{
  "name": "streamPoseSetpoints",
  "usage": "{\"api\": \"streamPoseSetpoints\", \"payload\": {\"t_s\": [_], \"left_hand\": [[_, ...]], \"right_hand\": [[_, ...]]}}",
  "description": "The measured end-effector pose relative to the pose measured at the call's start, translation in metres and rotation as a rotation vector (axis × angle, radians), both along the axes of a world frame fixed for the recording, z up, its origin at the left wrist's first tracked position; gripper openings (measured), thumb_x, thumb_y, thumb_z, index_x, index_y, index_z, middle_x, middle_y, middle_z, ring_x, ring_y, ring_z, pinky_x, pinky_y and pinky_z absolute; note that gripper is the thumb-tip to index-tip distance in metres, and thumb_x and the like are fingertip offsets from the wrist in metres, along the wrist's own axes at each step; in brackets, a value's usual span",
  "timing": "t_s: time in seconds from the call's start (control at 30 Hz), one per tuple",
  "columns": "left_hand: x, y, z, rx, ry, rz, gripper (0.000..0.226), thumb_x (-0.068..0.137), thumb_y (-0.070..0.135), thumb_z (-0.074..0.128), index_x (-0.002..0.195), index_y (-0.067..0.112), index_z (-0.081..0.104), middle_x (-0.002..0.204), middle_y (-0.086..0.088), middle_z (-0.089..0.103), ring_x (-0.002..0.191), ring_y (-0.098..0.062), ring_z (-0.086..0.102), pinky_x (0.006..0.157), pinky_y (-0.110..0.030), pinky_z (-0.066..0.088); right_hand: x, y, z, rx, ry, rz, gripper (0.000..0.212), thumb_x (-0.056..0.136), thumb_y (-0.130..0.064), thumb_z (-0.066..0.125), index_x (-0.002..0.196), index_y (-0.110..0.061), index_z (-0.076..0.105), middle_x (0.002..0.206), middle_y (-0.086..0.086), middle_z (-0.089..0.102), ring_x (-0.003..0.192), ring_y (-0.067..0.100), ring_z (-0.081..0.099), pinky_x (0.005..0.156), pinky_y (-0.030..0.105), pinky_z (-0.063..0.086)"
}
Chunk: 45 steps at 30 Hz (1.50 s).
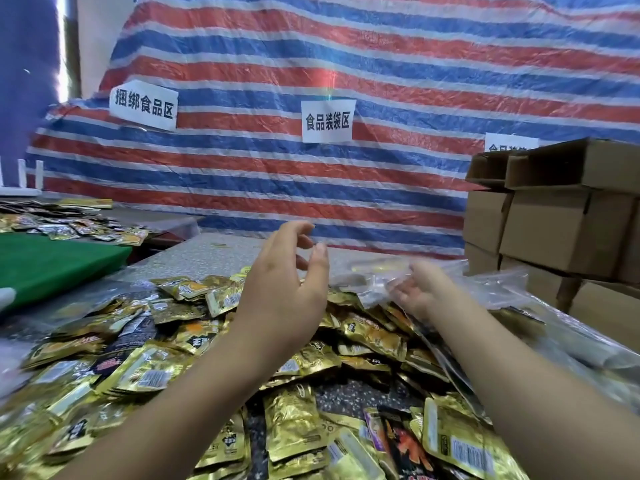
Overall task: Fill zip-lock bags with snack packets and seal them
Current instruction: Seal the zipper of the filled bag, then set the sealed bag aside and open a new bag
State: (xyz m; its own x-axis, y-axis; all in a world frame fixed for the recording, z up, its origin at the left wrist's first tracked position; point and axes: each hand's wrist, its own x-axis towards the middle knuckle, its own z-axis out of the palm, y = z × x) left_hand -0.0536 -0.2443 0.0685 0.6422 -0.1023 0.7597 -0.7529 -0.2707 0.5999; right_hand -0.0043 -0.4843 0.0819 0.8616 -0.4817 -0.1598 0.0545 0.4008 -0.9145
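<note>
A heap of gold snack packets (214, 348) covers the table in front of me. My left hand (287, 282) hovers above the heap with its fingers loosely curved and thumb up, holding nothing. My right hand (419, 289) is blurred and sits among clear zip-lock bags (485, 282) at the far right of the heap. Plastic film lies over its fingers, so its grip is unclear. One clear bag (360, 275) stretches from that hand leftward toward my left hand's thumb.
Stacked cardboard boxes (561, 230) stand at the right edge. A green mat (52, 268) lies at the left, with more packets (69, 226) on a table behind it. A striped tarp (346, 81) with paper signs closes the back. Speckled tabletop (214, 251) shows beyond the heap.
</note>
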Motion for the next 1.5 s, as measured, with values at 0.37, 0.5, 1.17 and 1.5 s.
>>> {"api": "streamPoseSetpoints", "payload": {"t_s": [0.37,0.5,1.17,1.5], "left_hand": [[0.008,-0.002,-0.010,0.110,0.018,0.004,0.020,0.100,0.038,0.046,0.114,0.028,0.057,0.094,0.022,0.056,0.086,0.016,0.053,0.063,-0.003,0.043],[0.009,-0.001,-0.012,0.145,-0.005,0.004,0.016,0.100,0.033,0.048,0.088,0.034,0.058,0.074,0.019,0.059,0.072,0.006,0.057,0.057,-0.010,0.040],[0.025,0.000,-0.026,0.629,0.024,0.232,0.051,0.104,0.043,0.034,0.065,0.016,0.052,0.062,0.000,0.054,0.058,-0.018,0.051,0.051,-0.032,0.034],[0.044,0.095,-0.025,0.630,0.200,0.423,0.034,0.102,0.029,0.045,0.073,0.014,0.056,0.070,-0.004,0.058,0.064,-0.018,0.053,0.054,-0.033,0.039]], "right_hand": [[0.009,0.004,-0.027,-0.372,0.184,0.006,0.020,0.104,-0.008,0.041,0.112,0.002,0.057,0.100,0.016,0.067,0.086,0.024,0.067,0.074,0.032,0.056],[-0.009,0.022,-0.028,-0.620,0.126,0.005,0.026,0.101,-0.012,0.044,0.082,-0.004,0.059,0.072,0.009,0.064,0.069,0.022,0.063,0.065,0.031,0.052],[-0.093,0.095,-0.029,-1.127,-0.249,0.207,0.055,0.102,-0.048,0.040,0.059,-0.015,0.050,0.047,0.009,0.053,0.036,0.006,0.042,0.039,0.017,0.034],[-0.100,0.100,-0.023,-1.083,-0.133,0.353,0.018,0.102,-0.020,0.054,0.087,-0.015,0.062,0.063,-0.005,0.065,0.052,0.002,0.058,0.054,0.021,0.045]]}}
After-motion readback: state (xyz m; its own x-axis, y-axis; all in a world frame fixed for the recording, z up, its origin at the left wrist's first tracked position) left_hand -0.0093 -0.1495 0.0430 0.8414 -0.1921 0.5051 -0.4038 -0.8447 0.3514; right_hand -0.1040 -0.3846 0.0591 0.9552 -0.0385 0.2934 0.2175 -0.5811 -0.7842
